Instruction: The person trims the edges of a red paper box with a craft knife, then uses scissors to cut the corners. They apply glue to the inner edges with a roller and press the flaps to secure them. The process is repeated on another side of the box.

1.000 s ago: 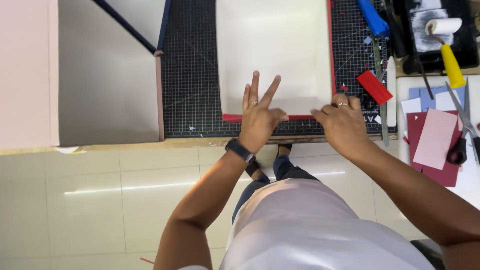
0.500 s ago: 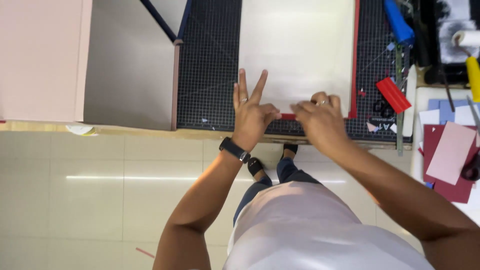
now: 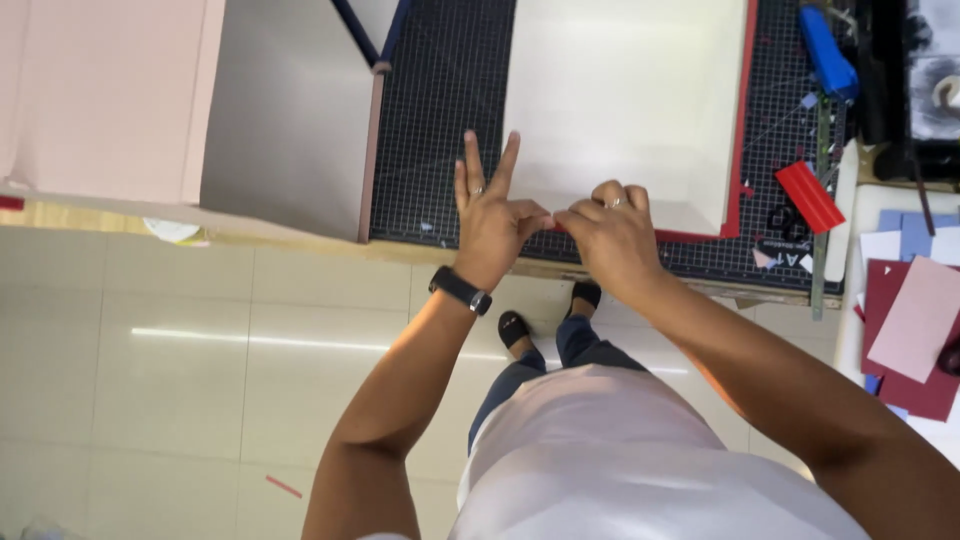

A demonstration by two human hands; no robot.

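While thumb and forefinger of the left hand (image 3: 490,215) pinch the near edge of the white sheet (image 3: 620,100), its other fingers (image 3: 472,160) stand spread and straight, aimed at 12 o'clock. The right hand (image 3: 610,230) sits just beside it at 3 o'clock, fingers curled narrow onto the same edge, so that the two sets of fingertips nearly meet at the sheet's lower left corner. Half a second earlier the hands lay a little farther apart along that edge; they have since drawn together, and the right knuckles are more tightly bunched. A dark wristband (image 3: 460,290) circles the left wrist.

The white sheet lies flat on a red sheet (image 3: 742,150), whose border shows along the right side and the near edge. Both rest on a black gridded cutting mat (image 3: 440,120) on the counter (image 3: 300,235). At 3 o'clock from the hands a small red card (image 3: 810,197) lies tilted on the mat, with a blue-handled tool (image 3: 825,50) beyond it toward 1 o'clock. Farther right, a stack of maroon, pink and blue papers (image 3: 915,330) sits at the frame's edge. At 10 o'clock from the hands a grey board (image 3: 290,110) and a pale pink board (image 3: 110,95) lie side by side.
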